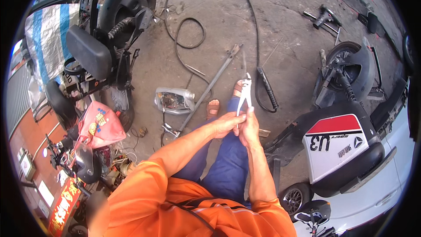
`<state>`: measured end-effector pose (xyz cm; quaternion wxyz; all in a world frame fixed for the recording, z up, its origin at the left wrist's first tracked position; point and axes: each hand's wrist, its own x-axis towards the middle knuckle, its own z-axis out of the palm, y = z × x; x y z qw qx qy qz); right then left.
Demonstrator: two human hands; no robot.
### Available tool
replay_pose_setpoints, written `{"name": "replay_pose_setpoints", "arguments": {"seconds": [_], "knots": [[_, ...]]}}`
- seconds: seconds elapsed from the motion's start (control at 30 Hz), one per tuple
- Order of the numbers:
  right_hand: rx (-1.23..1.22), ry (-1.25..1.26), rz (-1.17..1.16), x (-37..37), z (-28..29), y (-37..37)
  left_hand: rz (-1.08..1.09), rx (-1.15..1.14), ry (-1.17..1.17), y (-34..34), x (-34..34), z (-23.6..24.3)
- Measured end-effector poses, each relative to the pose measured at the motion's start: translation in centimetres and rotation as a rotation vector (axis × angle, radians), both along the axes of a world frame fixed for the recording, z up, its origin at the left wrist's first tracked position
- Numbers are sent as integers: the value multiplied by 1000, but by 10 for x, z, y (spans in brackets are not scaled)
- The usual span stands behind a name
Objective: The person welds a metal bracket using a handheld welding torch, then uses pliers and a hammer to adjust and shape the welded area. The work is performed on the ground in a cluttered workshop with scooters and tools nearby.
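In front of my knees, my left hand [228, 123] and my right hand [249, 128] come together, both closed at the handle ends of silver pliers [245, 92]. The jaws point away from me. A thin, dark metal piece [244, 61] extends beyond the jaws; whether they grip it or it lies on the ground behind, I cannot tell. Right of the pliers, a black-handled electrode holder [265, 88] rests on the ground at the end of a black cable [256, 26]. To the left is a cut-open plastic jug [175, 101] with small metal parts inside.
A long metal bar [210, 85] lies slantwise beside the jug. Parts of a scooter [94, 50] stand at left, near a pink bag [101, 125]. On the right are a white-and-red scooter body [333, 149] with its rear wheel, and a power drill [325, 17] farther off.
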<state>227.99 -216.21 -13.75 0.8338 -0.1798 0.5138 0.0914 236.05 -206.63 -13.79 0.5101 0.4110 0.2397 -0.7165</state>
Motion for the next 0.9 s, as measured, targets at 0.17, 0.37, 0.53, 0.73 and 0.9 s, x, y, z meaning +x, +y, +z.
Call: {"name": "replay_pose_setpoints", "arguments": {"seconds": [0.17, 0.37, 0.53, 0.73, 0.9], "knots": [[166, 20, -85, -23, 22, -21, -55, -118, 126, -8, -16, 1], [72, 109, -33, -25, 11, 3, 87, 54, 154, -3, -17, 11], [-329, -55, 325, 2, -4, 27, 76, 202, 29, 15, 15, 18], [-339, -9, 434, 18, 11, 36, 134, 270, -60, 30, 4, 6], [-614, 5, 574, -4, 25, 14, 306, 84, -146, 4, -29, 13]]}}
